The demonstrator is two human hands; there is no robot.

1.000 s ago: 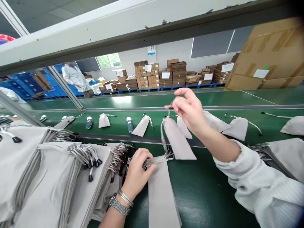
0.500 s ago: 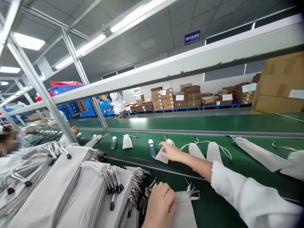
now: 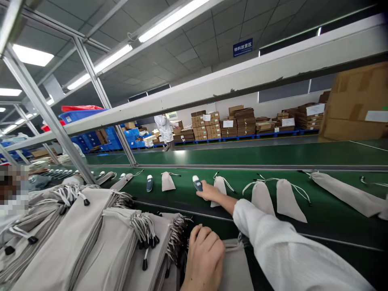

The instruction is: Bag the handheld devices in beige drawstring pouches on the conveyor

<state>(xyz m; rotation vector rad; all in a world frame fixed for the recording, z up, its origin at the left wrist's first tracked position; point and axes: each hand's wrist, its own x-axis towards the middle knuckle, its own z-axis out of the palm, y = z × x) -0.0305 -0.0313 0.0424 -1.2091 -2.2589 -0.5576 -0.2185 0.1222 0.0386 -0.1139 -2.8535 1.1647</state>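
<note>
**Right hand at the blue-and-white piece, left hand on a grey pouch**

My right hand (image 3: 209, 195) is stretched out over the green conveyor belt (image 3: 182, 194), its fingers (image 3: 201, 193) close together and narrow, their tips at the lower end of a slim blue-and-white device (image 3: 197, 183). The device lies flat on the belt, between a small cream drawstring pouch (image 3: 168, 182) and a second one (image 3: 219, 186) that the hand partly covers. My left hand (image 3: 203, 259) is down on a grey pouch (image 3: 236, 266) on the near belt, fingers curled over it, beside a stack of grey drawstring pouches (image 3: 103, 238).

On a piece this slim, I judge side contact best: thumb and fingertips closing on its long edges, not pressing down, which could skate it across the smooth belt. I would keep the wrist high enough to clear the neighbouring pouch and its cord, and keep the left hand's weight steady so the grey pouch stays put.

From this angle I cannot tell whether the right fingers grip the device or only touch it, as the hand hides the contact. The thumb is out of sight. The left hand covers the top of the grey pouch, so I cannot tell if it holds anything there, and the bottom edge of the view cuts off that pouch. A pixelated patch blocks the left edge.
</note>
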